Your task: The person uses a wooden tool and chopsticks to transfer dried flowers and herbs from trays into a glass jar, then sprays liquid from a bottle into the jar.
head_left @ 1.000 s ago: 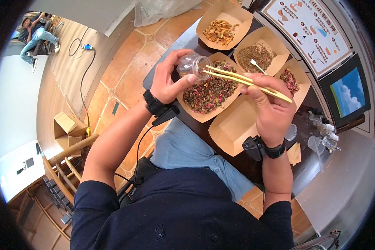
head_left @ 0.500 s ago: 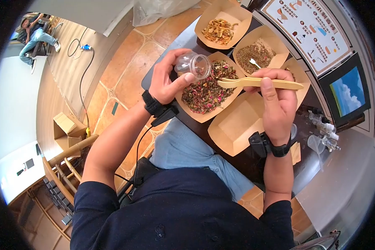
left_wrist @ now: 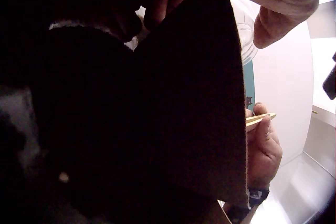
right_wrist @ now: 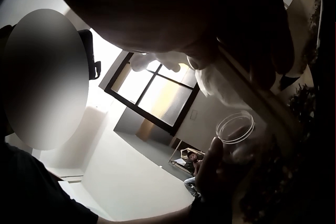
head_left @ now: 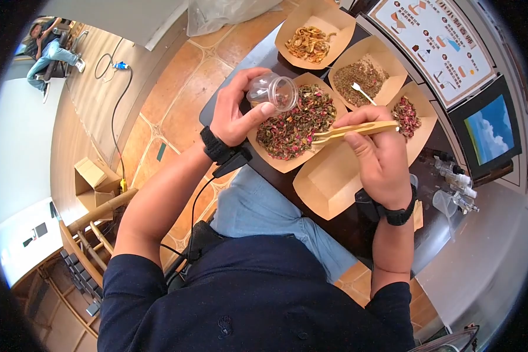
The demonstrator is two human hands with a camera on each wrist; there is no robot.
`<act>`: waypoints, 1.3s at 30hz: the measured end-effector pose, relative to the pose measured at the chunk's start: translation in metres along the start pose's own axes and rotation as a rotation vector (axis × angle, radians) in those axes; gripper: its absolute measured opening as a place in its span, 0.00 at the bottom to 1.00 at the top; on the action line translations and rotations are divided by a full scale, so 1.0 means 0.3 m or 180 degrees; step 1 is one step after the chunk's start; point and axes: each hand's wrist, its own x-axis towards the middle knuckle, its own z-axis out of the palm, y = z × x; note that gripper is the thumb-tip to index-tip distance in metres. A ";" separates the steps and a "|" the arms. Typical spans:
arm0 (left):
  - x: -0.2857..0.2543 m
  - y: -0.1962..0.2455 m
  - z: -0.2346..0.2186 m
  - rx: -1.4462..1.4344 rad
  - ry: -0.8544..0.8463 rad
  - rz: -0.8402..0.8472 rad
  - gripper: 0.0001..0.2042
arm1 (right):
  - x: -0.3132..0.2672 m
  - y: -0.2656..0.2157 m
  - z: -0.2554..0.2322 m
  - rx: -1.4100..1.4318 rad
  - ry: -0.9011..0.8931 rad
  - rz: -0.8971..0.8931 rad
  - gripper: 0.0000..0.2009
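Observation:
My left hand (head_left: 232,114) holds a clear plastic jar (head_left: 273,92) tilted on its side, its open mouth facing right. It is over a paper tray (head_left: 264,154) of dried leaves and pink petals (head_left: 296,126). In my right hand (head_left: 384,161) is a pair of yellow wooden tongs (head_left: 358,130), pinched between thumb and fingers. Their tips overlap the right edge of the petal mix in the head view. The jar's rim (right_wrist: 236,128) also shows in the right wrist view. Much of the left wrist view is blocked by a dark tray side, with the tongs (left_wrist: 261,119) beyond it.
Beside the mix stand trays of dried orange-brown slices (head_left: 308,46), brown bits (head_left: 361,81) with a small white fork (head_left: 365,92), and red petals (head_left: 406,116). Another paper tray (head_left: 328,182) lies nearest me. Small bottles (head_left: 456,182) and a clear cup (head_left: 444,202) stand at right.
My right hand has drawn the tongs back from the jar's mouth, rightward and down to the petal mix. The jar has shifted slightly left, turning its mouth.

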 end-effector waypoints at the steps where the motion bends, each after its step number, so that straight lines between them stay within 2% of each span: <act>1: 0.001 0.001 0.000 0.0008 -0.0001 0.0007 0.35 | 0.002 -0.009 -0.005 -0.0279 -0.0253 -0.0086 0.09; 5: -0.001 0.006 0.002 -0.0038 0.0000 -0.0036 0.35 | -0.002 -0.014 0.024 -0.0259 -0.0471 0.0019 0.09; 8: 0.000 0.012 0.001 -0.0019 -0.0030 -0.0057 0.35 | -0.001 0.026 0.053 -0.0109 -0.0381 -0.0274 0.11; 11: -0.001 0.020 0.000 -0.0038 -0.0035 -0.0152 0.35 | 0.005 0.036 0.060 -0.0041 -0.0107 -0.0441 0.11; 13: -0.001 0.019 0.000 0.0003 -0.0022 -0.0111 0.35 | 0.006 0.031 0.050 0.0067 0.0291 -0.0365 0.09; 14: -0.002 0.017 0.000 0.0001 -0.0017 -0.0113 0.35 | 0.000 0.020 0.044 0.0240 0.0444 -0.0132 0.08; 18: -0.002 0.015 0.000 -0.0020 -0.0010 -0.0099 0.35 | 0.001 0.005 0.002 0.0053 0.0321 -0.0139 0.08; 20: -0.001 0.015 0.000 0.0011 -0.0028 -0.0099 0.35 | 0.005 -0.012 -0.006 -0.0383 -0.0256 -0.0177 0.09; 23: -0.003 0.007 0.003 -0.0078 -0.0024 -0.0164 0.35 | 0.004 -0.001 0.033 -0.0398 -0.0157 -0.0217 0.09; 24: -0.004 0.004 0.003 -0.0105 -0.0017 -0.0158 0.35 | 0.008 0.005 0.041 -0.0412 -0.0026 -0.0424 0.10; 28: -0.005 0.006 0.003 -0.0090 0.0010 -0.0130 0.35 | 0.005 0.022 0.025 -0.0180 0.0244 -0.0426 0.10; 30: -0.005 0.012 0.003 -0.0100 0.0005 -0.0145 0.35 | 0.002 0.018 0.016 -0.0082 0.0413 -0.0172 0.09; 33: -0.003 0.009 0.002 -0.0120 -0.0011 -0.0149 0.35 | 0.002 -0.011 0.012 -0.0379 0.0093 -0.0070 0.09; 36: -0.004 0.007 0.006 -0.0163 -0.0008 -0.0143 0.34 | 0.005 0.009 0.049 -0.0229 0.0013 -0.0214 0.10; 39: -0.004 0.007 0.006 -0.0178 0.0011 -0.0124 0.34 | 0.008 0.025 0.065 -0.0136 0.0201 -0.0360 0.09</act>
